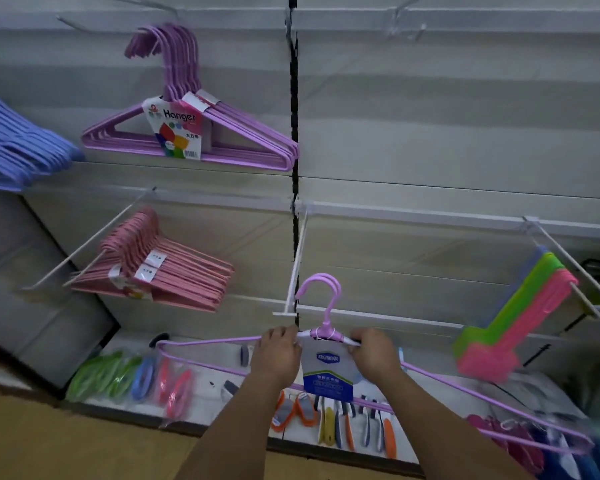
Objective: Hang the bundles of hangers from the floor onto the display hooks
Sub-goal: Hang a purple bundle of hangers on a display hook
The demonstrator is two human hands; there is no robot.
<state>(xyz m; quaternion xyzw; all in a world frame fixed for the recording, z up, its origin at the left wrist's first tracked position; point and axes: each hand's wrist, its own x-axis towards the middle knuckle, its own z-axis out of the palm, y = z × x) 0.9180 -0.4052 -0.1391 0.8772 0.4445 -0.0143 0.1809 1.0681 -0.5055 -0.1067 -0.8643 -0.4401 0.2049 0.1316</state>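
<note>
**A:** What are the hands doing, and why are they held that way?

**B:** Both reach forward and up, holding a lilac hanger bundle point(321, 336) by its shoulders, one on each side of the neck. The left hand point(278, 349) has its fingers curled over the left shoulder wire; the right hand point(373, 349) pinches the right shoulder wire just beside the neck. My guess is that gripping close to the neck keeps the wide frame level and lets them steer the curved top.

**A:** Where is that bundle relative to the fingers?

**B:** The neck and a blue-and-white label point(328, 372) sit between the two hands. The curved top rises above the fingertips, and the long wire arms spread well beyond both hands — the right arm slopes down toward the lower right corner.

**A:** And the hook it is meant for?

**B:** A white display hook point(298, 261) juts out from the wall panel, its front crossbar just left of the curved top. They look close or overlapping; I cannot tell whether the top is already over the hook.

**A:** What else hangs there?

**B:** Purple hangers point(187, 133) upper left, pink hangers point(160, 271) below them — and blue hangers point(14, 143) at the far left edge.
</note>
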